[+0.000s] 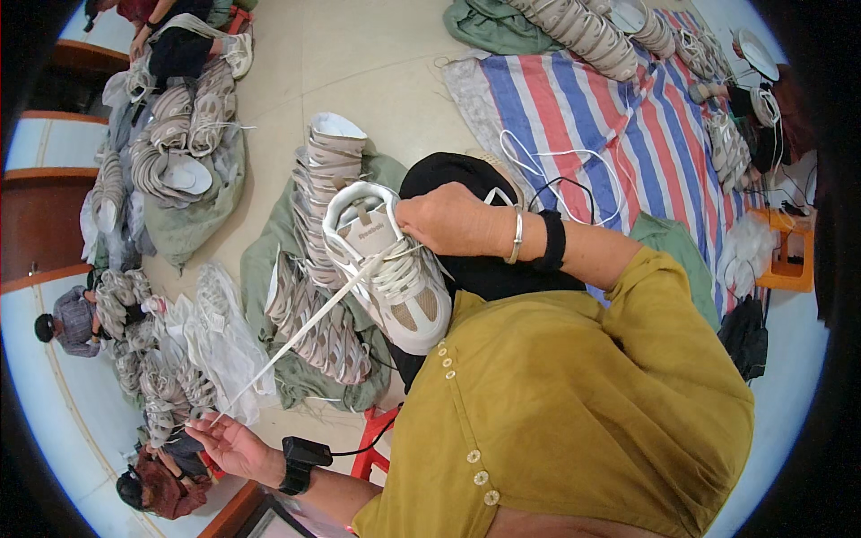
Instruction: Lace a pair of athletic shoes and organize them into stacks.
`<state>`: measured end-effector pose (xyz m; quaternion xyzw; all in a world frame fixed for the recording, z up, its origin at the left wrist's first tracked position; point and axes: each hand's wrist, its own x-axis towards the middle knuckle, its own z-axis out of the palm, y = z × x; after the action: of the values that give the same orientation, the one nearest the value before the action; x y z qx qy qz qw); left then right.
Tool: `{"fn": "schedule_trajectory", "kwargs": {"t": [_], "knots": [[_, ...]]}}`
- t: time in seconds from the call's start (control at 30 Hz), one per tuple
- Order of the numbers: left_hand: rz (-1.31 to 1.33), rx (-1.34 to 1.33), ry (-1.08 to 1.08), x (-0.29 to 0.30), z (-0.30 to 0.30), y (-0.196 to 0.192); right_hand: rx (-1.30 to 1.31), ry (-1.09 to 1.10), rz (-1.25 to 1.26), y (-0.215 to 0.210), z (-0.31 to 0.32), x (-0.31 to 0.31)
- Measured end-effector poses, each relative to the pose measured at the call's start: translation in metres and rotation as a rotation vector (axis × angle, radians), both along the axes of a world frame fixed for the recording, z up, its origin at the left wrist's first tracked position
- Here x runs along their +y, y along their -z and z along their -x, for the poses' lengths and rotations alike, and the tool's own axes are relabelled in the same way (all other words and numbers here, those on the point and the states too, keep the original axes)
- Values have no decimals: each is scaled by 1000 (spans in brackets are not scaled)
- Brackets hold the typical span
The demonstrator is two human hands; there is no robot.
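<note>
While pulled tight, lace [305,330]: strung from 1 pale shoe [387,289] to left hand [235,448].
Left hand: pinched together on lace.
Right hand [453,220]: clamped on shoe's side.

Left hand [229,444] pinching, palm partly upturned; right hand [453,220] gripping, knuckles up; the 2 well apart.

You have one shoe [395,278] before you. Right of that shoe you can count one metal bangle [516,235], one striped sheet [549,108] and one orange stool [795,262]; left of it, three co-workers [76,316]. Stacked shoes [334,172] overlap too much to count.
</note>
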<state>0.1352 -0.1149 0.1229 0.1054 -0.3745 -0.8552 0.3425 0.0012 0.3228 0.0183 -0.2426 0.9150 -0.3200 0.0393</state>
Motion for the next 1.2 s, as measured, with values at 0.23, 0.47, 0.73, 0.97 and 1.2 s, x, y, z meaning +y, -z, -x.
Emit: {"fn": "schedule_trajectory", "kwargs": {"t": [0.23,0.47,0.73,0.97,1.2], "knots": [[19,-28,178,-51,-23,30,75,-184,174,1,11,16],[261,-262,-107,-4,-14,26,224,-289,147,1,24,15],[197,-369,-395,17,-8,19,468,-441,-141,-32,34,7],[106,-146,-23,-14,-29,42,164,-532,-364,-35,55,-22],[6,-265,20,-14,-39,62,5,-511,-442,-36,52,-32]]}}
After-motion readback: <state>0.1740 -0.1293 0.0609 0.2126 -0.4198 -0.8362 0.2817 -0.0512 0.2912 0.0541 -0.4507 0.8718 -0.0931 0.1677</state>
